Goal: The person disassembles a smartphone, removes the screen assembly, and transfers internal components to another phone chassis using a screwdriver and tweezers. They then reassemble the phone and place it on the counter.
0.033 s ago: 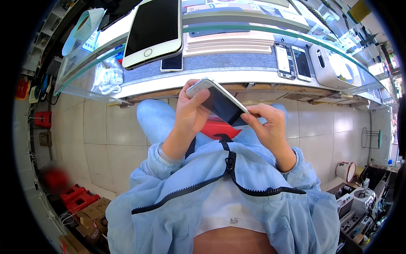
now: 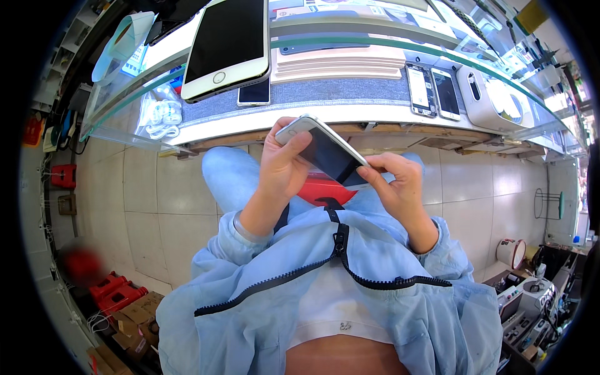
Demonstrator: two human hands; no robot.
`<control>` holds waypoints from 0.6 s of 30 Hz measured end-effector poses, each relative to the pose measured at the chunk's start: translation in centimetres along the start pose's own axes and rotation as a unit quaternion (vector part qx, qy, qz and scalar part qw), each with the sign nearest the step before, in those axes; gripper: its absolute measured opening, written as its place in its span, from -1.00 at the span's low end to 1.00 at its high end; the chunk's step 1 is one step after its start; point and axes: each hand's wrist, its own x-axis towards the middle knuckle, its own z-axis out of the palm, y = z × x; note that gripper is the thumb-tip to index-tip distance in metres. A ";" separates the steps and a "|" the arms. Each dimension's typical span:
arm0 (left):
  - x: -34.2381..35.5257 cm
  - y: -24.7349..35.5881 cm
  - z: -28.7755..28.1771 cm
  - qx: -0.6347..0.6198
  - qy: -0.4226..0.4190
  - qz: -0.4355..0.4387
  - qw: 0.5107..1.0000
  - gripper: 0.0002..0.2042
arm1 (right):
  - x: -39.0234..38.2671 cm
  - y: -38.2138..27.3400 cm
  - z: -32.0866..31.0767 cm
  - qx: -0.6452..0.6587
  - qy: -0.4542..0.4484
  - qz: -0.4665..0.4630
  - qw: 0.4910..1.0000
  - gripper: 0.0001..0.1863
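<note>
A silver-and-white phone with a dark screen is tilted above my lap, near the counter's front edge. My left hand grips its upper-left end, thumb on the front near the round button. My right hand holds the lower-right end between thumb and fingers. A larger white phone lies on the glass above. Inside the glass case are a smaller phone, an opened phone beside a white one, and a bag of white cables.
The glass counter spans the top, its wooden front edge close to my hands. It holds stacked pale boxes and a white container. Red cases and cardboard sit lower left; electronic equipment crowds the lower right.
</note>
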 end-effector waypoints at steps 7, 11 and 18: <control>-0.1 -0.8 0.4 0.072 0.014 0.028 0.997 -0.80 | 1.2 -0.2 0.1 0.015 -0.010 0.002 1.000 -0.81; -1.0 -2.0 1.2 0.134 0.007 0.033 0.990 -0.78 | 2.3 -1.1 0.8 0.006 0.019 -0.038 0.999 -0.81; -1.2 -2.8 1.6 0.140 0.040 0.016 0.989 -0.77 | 1.7 0.0 0.5 -0.003 0.021 -0.021 1.000 -0.84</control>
